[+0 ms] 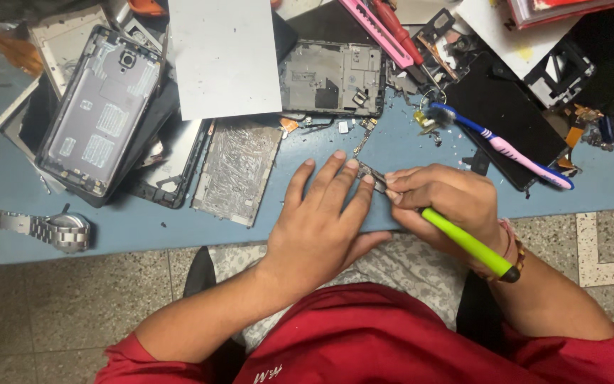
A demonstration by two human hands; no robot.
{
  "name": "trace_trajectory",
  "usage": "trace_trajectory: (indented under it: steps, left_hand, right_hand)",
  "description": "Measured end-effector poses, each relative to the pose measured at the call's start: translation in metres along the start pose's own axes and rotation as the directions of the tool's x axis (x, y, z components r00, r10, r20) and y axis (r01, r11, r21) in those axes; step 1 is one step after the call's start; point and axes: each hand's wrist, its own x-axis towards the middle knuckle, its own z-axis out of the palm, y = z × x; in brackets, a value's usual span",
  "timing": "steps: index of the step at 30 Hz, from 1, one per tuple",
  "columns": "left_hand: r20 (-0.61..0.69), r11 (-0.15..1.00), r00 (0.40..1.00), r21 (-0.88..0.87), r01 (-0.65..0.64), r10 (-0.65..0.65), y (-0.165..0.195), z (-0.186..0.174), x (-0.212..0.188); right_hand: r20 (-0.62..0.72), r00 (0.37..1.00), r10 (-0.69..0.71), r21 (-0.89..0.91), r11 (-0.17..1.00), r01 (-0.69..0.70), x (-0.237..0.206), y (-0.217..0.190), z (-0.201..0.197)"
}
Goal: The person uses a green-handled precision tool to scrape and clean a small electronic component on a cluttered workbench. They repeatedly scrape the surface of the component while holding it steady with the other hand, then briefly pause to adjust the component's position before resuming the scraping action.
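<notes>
My left hand point(325, 217) lies flat on the blue table point(8, 178), fingers spread, its fingertips pressing on a small dark circuit board piece point(369, 173). My right hand point(443, 203) grips a tool with a bright green handle point(467, 244) and a black end cap, its tip hidden between my fingers at the board piece. Both hands meet at the near edge of the table, above my lap in a red shirt.
A grey phone back housing point(101, 107) lies at left over dark frames, beside a metal shield plate point(236, 171) and a white sheet point(225, 53). A phone midframe point(332, 78), a blue-pink toothbrush point(499, 142), pink and red tools point(385, 28) and a metal wristwatch point(58, 229) also lie there.
</notes>
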Motion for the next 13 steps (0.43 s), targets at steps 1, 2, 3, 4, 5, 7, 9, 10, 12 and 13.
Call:
trace_trajectory:
  steps: [1, 2, 3, 4, 5, 7, 9, 10, 12, 13]
  left_hand:
    - [-0.002, 1.000, 1.000, -0.001, -0.001, 0.001, 0.0000, -0.0005, -0.0002]
    - [-0.003, 1.000, 1.000, -0.003, -0.002, 0.002, 0.0002, -0.0010, -0.0004]
    - [-0.005, 1.000, 1.000, -0.004, -0.003, 0.003, 0.0001, -0.0015, -0.0003]
    - [-0.006, 1.000, 1.000, -0.005, -0.003, 0.003, -0.0001, -0.0021, -0.0001]
    - [-0.007, 1.000, 1.000, -0.006, -0.002, 0.002, 0.0001, -0.0027, -0.0002]
    - [-0.009, 1.000, 1.000, -0.008, -0.001, 0.001, 0.0012, -0.0031, -0.0008]
    - [-0.013, 1.000, 1.000, -0.005, -0.004, 0.004, 0.0009, -0.0040, -0.0007]
    - [-0.013, 1.000, 1.000, -0.003, -0.004, 0.004, 0.0007, -0.0044, -0.0008]
    - [-0.012, 1.000, 1.000, -0.001, -0.006, 0.006, 0.0011, -0.0043, -0.0004]
    - [-0.011, 1.000, 1.000, 0.001, -0.004, 0.004, 0.0012, -0.0043, -0.0002]
  right_hand:
    - [0.002, 1.000, 0.014, 0.017, 1.000, -0.014, -0.0004, -0.0004, -0.0007]
    - [0.002, 1.000, 0.020, 0.020, 1.000, -0.020, -0.0006, -0.0006, -0.0011]
    - [0.001, 1.000, 0.025, 0.022, 0.999, -0.025, -0.0003, -0.0006, -0.0013]
    - [0.000, 1.000, 0.030, 0.025, 0.999, -0.030, 0.0003, -0.0005, -0.0012]
    - [0.002, 0.999, 0.034, 0.026, 0.999, -0.034, 0.0003, -0.0009, -0.0015]
    - [0.006, 0.999, 0.044, 0.028, 0.999, -0.044, -0.0004, -0.0018, -0.0027]
    - [0.008, 0.996, 0.083, 0.063, 0.994, -0.084, -0.0008, -0.0036, -0.0042]
    - [0.010, 0.995, 0.103, 0.083, 0.991, -0.103, -0.0009, -0.0042, -0.0045]
    - [-0.005, 0.991, 0.136, 0.103, 0.985, -0.135, -0.0008, -0.0038, -0.0050]
    - [-0.013, 0.988, 0.153, 0.114, 0.982, -0.151, -0.0007, -0.0032, -0.0050]
